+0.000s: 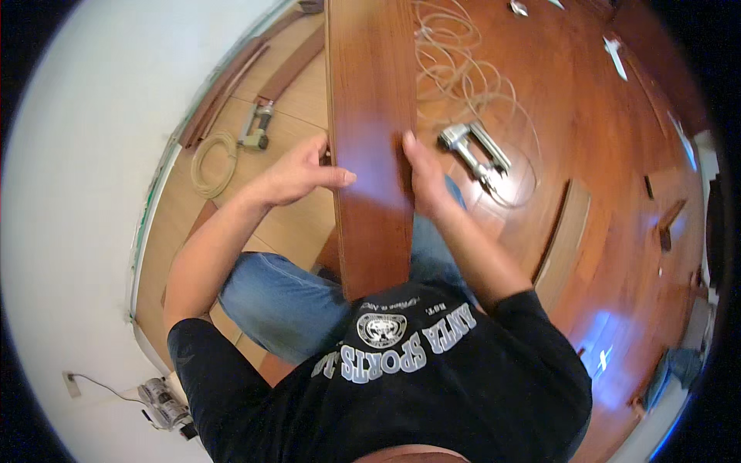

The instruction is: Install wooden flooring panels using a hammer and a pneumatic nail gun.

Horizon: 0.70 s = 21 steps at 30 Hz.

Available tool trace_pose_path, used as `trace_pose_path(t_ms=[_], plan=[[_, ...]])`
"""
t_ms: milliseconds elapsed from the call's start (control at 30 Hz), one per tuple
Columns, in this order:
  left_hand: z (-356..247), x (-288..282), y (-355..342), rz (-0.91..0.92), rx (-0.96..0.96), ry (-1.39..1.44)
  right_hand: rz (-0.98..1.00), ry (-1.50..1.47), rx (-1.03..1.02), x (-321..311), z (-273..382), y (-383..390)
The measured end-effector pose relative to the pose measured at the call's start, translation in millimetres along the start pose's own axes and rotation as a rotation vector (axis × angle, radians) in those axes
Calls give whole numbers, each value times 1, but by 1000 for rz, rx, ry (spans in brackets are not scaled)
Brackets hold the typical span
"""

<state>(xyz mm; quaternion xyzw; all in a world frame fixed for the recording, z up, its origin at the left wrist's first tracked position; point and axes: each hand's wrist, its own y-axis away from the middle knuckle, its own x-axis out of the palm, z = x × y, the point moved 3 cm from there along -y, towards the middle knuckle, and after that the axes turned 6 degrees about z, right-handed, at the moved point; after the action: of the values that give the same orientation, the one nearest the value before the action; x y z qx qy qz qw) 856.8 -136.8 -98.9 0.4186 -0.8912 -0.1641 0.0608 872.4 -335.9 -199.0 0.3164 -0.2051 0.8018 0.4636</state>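
A long reddish-brown wooden floor plank (374, 147) stretches away from my chest, raised above my lap. My left hand (309, 171) grips its left edge, the thumb lying on the top face and the other fingers mostly out of sight at the edge. On the opposite edge my right hand (426, 174) is closed, its thumb along the side and its fingers hidden under the plank. Just right of that hand, a silver air nail gun (475, 157) rests on the finished floor, joined to a clear coiled air hose (463, 58).
Left of the plank, another nailer-like tool (256, 127) lies beside a coiled beige hose (214, 164) on pale subfloor. Several narrow boards (224, 96) line the white wall. A pale-backed plank (563, 239) lies to the right. A motor-like machine (164, 405) is at the lower left.
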Motion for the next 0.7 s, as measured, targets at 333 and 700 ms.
trace_pose_path(t_ms=[333,700], plan=[[36,-58,-12,-144,-79,-613,-536,239,-102,-149,58,34],[339,-110,167,-411,-596,265,-1435,936,349,-306,119,425]])
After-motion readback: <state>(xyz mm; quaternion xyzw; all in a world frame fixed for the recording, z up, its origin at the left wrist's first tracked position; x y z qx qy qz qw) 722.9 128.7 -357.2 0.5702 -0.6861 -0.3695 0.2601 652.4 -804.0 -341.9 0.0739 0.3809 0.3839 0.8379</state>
